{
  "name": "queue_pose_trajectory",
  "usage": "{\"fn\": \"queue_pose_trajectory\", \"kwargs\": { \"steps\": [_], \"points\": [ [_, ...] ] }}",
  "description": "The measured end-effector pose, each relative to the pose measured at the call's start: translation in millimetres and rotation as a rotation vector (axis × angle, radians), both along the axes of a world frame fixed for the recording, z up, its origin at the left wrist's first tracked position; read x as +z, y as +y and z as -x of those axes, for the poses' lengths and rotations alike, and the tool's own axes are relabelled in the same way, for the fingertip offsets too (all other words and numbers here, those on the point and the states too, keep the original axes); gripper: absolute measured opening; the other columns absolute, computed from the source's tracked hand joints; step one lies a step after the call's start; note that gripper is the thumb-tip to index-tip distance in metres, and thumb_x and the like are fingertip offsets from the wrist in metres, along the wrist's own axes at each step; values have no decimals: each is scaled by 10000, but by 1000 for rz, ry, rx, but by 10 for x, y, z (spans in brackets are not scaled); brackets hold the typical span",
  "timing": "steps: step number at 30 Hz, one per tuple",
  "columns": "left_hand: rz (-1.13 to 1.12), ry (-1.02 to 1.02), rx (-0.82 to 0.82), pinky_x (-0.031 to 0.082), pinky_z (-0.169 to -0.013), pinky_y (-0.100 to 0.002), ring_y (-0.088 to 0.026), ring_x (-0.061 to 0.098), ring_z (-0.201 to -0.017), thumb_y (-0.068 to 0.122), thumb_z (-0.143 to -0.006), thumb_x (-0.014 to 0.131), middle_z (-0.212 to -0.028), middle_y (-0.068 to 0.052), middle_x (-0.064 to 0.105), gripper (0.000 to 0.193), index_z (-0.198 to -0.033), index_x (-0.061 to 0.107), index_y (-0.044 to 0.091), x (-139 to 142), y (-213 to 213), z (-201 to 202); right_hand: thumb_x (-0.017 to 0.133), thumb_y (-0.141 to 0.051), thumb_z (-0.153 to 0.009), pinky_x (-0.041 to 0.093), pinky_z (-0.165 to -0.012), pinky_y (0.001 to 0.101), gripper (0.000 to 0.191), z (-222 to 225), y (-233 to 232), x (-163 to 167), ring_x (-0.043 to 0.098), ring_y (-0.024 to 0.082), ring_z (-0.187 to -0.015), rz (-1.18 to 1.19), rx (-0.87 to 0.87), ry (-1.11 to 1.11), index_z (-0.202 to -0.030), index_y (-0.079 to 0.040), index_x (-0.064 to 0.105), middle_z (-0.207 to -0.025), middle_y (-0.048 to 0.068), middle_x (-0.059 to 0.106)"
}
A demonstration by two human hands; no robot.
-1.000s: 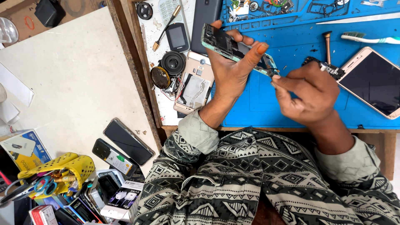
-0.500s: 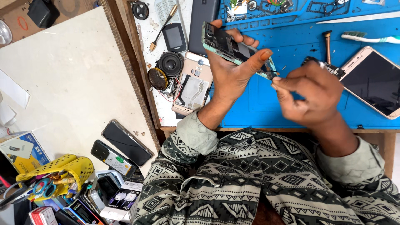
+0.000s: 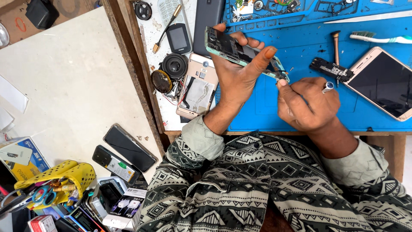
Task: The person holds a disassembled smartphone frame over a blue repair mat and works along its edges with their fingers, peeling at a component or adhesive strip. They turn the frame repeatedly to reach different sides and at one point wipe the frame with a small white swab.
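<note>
My left hand (image 3: 236, 73) grips an opened phone body (image 3: 240, 51) with a pale green frame, holding it tilted above the blue work mat (image 3: 300, 34). The thumb presses its near edge and the fingers wrap the far side. My right hand (image 3: 307, 103) is closed around a thin metal tool (image 3: 328, 87), its tip hidden near the phone's lower right end. A small black circuit part (image 3: 330, 68) lies on the mat just beyond my right hand. A gold phone (image 3: 382, 81) with a dark screen rests at the right.
A toothbrush (image 3: 382, 38) and a wooden-handled screwdriver (image 3: 335, 45) lie on the mat. Left of it sit a gold phone back (image 3: 198, 86), a round speaker (image 3: 174, 65) and a small dark phone (image 3: 178, 38). Several phones (image 3: 128, 148) and a yellow basket (image 3: 60, 178) lie on the floor.
The view has shifted slightly. My right hand has turned a little at the phone's lower end; my left hand keeps the same grip on the phone body.
</note>
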State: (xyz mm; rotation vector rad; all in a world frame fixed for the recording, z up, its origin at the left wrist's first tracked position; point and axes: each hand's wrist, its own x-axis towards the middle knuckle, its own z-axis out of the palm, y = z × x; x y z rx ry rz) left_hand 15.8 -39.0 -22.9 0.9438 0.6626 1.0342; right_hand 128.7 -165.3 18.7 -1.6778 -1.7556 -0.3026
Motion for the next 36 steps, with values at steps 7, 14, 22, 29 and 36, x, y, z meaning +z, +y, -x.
{"fn": "queue_pose_trajectory", "kwargs": {
  "steps": [7,14,22,29,36],
  "points": [
    [-11,26,12,595,-986,-333,-156,587,-1058,59,-881,874,-1126,-57,465,882,-1481,228,77,21,9,-2,847,73,-839,415,-559,307,216,-11,17,7,610,210,-708,-6,15,-23,-1027,-9,779,-897,68,608],
    [11,36,26,588,-984,-327,-155,584,-1055,57,-884,863,-1126,-55,456,882,-1484,218,75,52,-16,-11,834,114,-818,438,-562,307,286,-27,41,20,613,216,-700,-45,43,-94,-1079,18,763,-892,70,591],
    [30,51,19,584,-985,-319,-151,584,-1062,61,-887,861,-1128,-61,460,872,-1478,220,71,71,-11,4,851,44,-875,415,-527,313,204,42,19,-28,606,203,-668,-25,-40,43,-1034,-46,762,-843,59,596],
    [-7,93,28,557,-981,-293,-146,592,-1067,98,-916,854,-1120,-64,463,849,-1485,225,56,68,-4,20,856,-2,-917,424,-505,291,152,78,48,-76,618,175,-660,-38,-88,157,-1027,-56,766,-829,58,611],
    [5,99,8,576,-972,-296,-144,592,-1085,123,-913,852,-1128,-59,458,863,-1490,212,71,60,2,15,862,-9,-911,382,-509,293,146,35,42,-21,617,173,-652,-6,-70,116,-978,-73,749,-824,53,614]
  ]
}}
